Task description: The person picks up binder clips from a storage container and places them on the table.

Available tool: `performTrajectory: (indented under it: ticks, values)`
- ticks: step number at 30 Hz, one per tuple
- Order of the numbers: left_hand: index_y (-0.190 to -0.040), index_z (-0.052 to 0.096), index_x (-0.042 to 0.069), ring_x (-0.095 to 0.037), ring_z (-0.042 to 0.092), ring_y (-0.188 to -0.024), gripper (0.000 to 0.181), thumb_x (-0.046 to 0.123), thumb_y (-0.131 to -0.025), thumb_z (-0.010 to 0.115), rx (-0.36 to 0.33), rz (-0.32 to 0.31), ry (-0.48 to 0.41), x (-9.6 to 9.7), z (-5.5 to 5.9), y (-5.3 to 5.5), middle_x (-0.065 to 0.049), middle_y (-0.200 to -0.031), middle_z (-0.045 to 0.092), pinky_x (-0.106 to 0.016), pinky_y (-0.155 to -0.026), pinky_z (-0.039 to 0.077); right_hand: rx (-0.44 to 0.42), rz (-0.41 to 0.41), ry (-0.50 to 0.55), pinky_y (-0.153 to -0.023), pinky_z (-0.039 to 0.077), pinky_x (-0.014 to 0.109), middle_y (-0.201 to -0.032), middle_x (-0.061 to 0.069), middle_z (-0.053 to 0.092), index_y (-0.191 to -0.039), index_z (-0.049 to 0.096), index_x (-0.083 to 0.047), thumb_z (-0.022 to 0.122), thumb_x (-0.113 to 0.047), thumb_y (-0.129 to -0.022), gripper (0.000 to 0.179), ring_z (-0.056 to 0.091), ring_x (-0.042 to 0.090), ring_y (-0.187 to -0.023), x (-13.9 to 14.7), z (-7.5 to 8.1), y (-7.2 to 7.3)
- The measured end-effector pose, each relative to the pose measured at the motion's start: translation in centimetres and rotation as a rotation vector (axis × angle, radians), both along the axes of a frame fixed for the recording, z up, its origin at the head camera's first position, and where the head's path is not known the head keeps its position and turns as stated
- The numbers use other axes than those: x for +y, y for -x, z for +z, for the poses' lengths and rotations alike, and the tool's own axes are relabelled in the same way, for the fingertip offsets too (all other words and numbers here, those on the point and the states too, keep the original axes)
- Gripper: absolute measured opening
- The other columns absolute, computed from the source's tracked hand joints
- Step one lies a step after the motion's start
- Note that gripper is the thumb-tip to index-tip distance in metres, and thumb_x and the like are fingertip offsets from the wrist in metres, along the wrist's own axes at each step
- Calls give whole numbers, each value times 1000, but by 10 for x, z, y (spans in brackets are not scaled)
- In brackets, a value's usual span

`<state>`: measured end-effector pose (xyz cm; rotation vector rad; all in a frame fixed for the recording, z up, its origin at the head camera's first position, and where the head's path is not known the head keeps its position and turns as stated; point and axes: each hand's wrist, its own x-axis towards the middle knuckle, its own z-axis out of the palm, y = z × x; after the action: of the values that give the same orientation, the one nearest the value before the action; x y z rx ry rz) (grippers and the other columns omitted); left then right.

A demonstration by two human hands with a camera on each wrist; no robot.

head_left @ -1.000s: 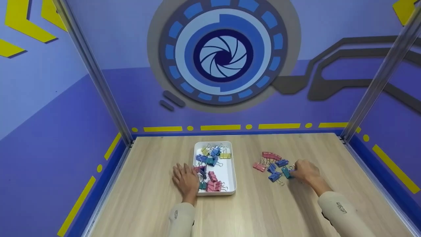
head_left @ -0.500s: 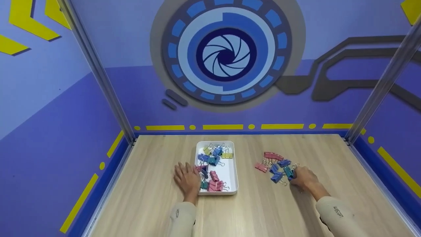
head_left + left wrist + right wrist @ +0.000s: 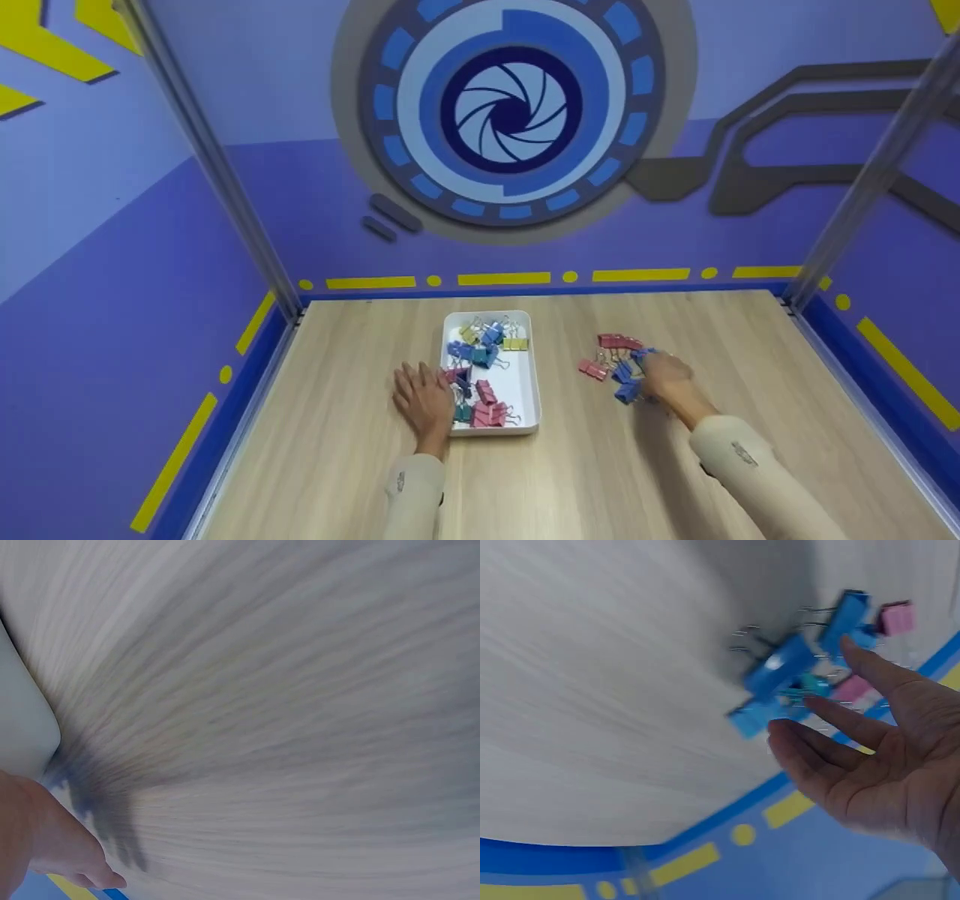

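In the head view my left hand [image 3: 425, 401] lies against the left side of the white tray [image 3: 534, 397], fingers extended. The left wrist view shows part of this hand [image 3: 64, 840] beside the tray's corner [image 3: 26, 712]. Inside the tray are several binder clips, among them a yellow clip [image 3: 515, 344] and a pink clip [image 3: 485, 391]. My right hand [image 3: 669, 375] is over the right edge of a loose clip pile. The right wrist view has its thumb and fingers [image 3: 877, 667] apart beside a blue binder clip [image 3: 780, 664]; a teal clip [image 3: 810, 684] is partly hidden.
Red binder clips [image 3: 616, 341] and a pink one [image 3: 593, 369] lie at the pile's back and left. A wooden tabletop [image 3: 555, 480] carries everything. Purple panels [image 3: 300, 217] and metal posts [image 3: 225, 180] enclose the back and sides.
My right hand has moved left and further over the pile, now covering the teal clip seen earlier. The left hand stays at the tray. The head view has shifted slightly.
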<state>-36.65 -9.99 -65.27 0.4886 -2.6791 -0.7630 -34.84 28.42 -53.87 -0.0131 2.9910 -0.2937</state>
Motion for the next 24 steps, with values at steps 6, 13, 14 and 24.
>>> performTrajectory:
  ticks: [6,13,14,24]
  values:
    - [-152,44,0,-45,15,-157,57,36,-108,40,12,-5,-15,-3,1,0,-27,-166,26,-65,-124,13,222,141,-10,-64,59,54,-81,25,70,-81,65,4,69,7,-81,5,70,41,-74,-59,13,-2]
    - [-152,44,0,-45,15,-157,57,36,-108,41,7,-7,-21,-5,1,-3,-28,-166,25,-65,-124,13,146,337,205,-83,60,49,-103,26,73,-103,71,9,79,-4,-84,24,72,41,-93,-122,-4,-3]
    - [-152,44,0,-45,15,-157,57,36,-108,41,6,-5,-18,-5,1,-2,-27,-166,25,-65,-124,13,148,366,239,-85,60,48,-108,26,73,-108,71,8,78,-6,-87,26,72,40,-96,-130,-9,-2]
    - [-153,43,1,-45,15,-157,57,37,-108,39,4,-3,4,0,-1,-1,-26,-166,25,-64,-125,13,240,643,297,-93,58,46,-113,21,72,-115,70,7,71,-9,-94,26,71,35,-105,-174,-54,-5]
